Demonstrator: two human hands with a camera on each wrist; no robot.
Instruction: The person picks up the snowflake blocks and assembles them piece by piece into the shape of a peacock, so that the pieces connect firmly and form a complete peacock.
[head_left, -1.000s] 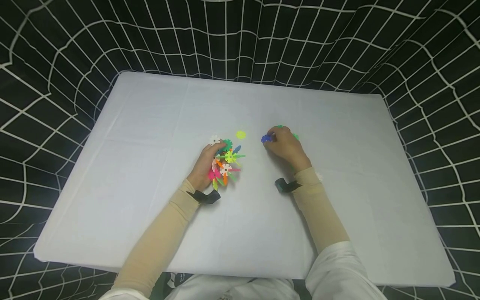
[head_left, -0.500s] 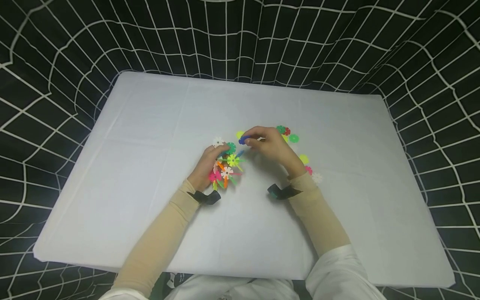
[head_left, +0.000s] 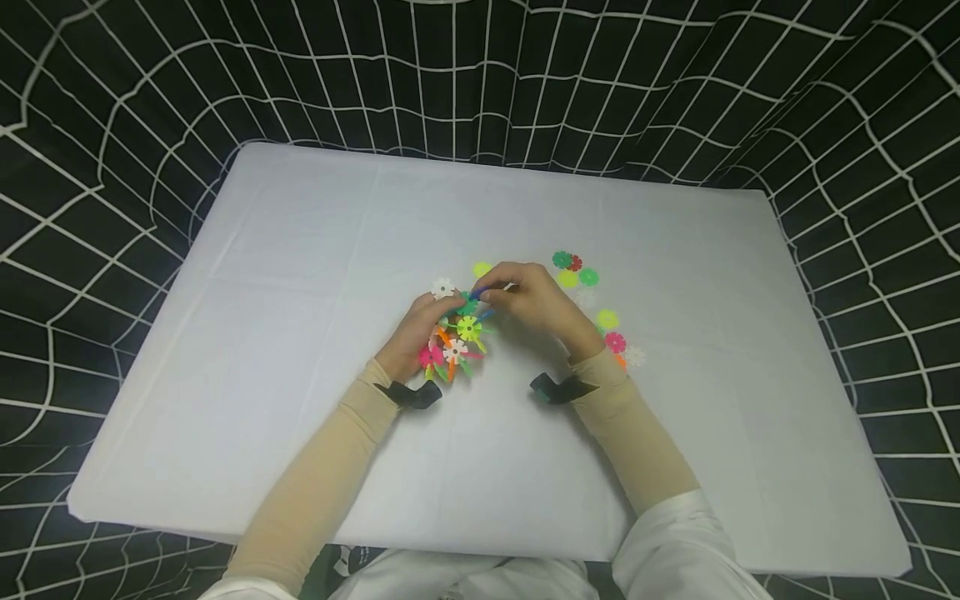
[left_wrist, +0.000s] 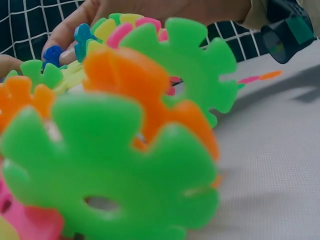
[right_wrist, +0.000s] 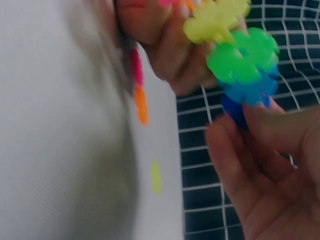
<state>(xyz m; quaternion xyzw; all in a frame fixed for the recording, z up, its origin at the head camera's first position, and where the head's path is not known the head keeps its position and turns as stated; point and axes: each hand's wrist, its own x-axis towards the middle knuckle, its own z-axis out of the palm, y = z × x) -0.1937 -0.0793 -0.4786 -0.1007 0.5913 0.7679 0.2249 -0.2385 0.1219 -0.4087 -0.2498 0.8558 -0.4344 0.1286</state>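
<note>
My left hand grips a cluster of interlocked plastic snowflake discs in green, yellow, orange, pink and white. Close beside it, my right hand pinches a dark blue snowflake disc between thumb and fingers. In the right wrist view that disc is up against a lighter blue disc of the cluster, with a bright green disc just past it. The left wrist view has a large green disc and an orange disc in front, with the dark blue disc partly hidden at far left.
A loose yellow disc lies beyond the hands on the white table. To the right lie green and red discs, with pink and white ones nearer. Dark netting surrounds the table.
My right hand has carried the dark blue disc leftward from the loose discs to the cluster. The left hand has shifted the cluster slightly to the right.
</note>
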